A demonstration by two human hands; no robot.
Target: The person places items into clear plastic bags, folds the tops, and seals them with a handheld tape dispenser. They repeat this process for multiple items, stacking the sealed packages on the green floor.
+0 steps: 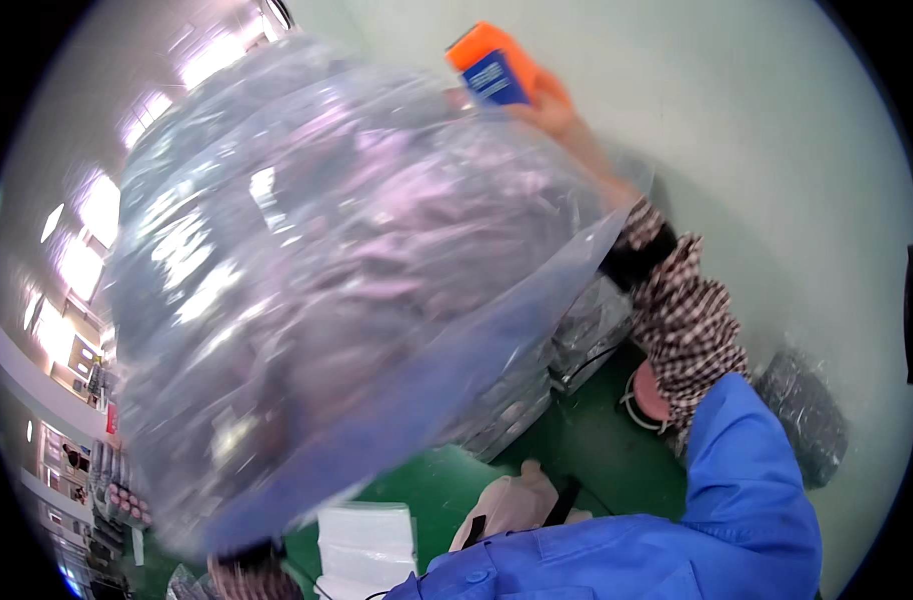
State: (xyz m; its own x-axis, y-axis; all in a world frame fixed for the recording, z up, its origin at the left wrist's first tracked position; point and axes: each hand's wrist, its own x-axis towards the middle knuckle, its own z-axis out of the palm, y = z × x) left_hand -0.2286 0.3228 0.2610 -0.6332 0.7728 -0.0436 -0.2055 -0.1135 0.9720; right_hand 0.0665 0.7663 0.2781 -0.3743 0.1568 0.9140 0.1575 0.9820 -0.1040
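A large clear plastic bag (pixel 366 247), blurred in places and filled with something greyish-pink, fills the middle of the view. At its upper right, my right hand (pixel 550 105) holds an orange box-like object with a blue label (pixel 494 64) that bears writing. My right forearm, in a checked sleeve cover with a black band, runs along the bag's right side. My left hand is hidden behind or under the bag's lower left edge; only its dark cuff and checked sleeve (pixel 250 574) show.
A pale wall (pixel 764 187) rises at the right. A dark wrapped bundle (pixel 805 420) stands against it, near a pink round stool (pixel 651 390). More plastic-wrapped stacks (pixel 509 412) stand behind the bag. White plastic sheets (pixel 366 544) lie low on the green floor (pixel 576 450).
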